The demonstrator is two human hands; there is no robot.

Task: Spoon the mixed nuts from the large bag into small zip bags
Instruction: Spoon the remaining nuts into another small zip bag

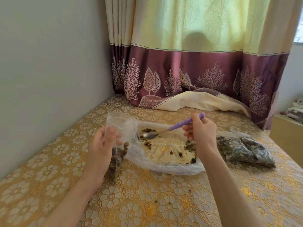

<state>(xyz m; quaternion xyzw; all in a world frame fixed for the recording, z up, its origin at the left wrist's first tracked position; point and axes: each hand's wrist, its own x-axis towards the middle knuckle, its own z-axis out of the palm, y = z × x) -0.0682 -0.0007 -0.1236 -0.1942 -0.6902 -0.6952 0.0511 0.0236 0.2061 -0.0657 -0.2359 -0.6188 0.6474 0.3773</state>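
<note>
Few nuts (pixel 188 147) remain in the flattened large bag (pixel 164 163), centre; filled bags (pixel 246 147) lie right. Your left hand (pixel 101 145) fingers pinch a half-full zip bag (pixel 119 128); right hand (pixel 200 130) fingers grip the purple-handled spoon (pixel 164 131).

No legible text, label, brand, number or sign appears anywhere in the view. The curtain (pixel 188 66) behind the worktop (pixel 147 194) bears only woven leaf and tree motifs; the worktop's covering carries only a floral pattern.
</note>
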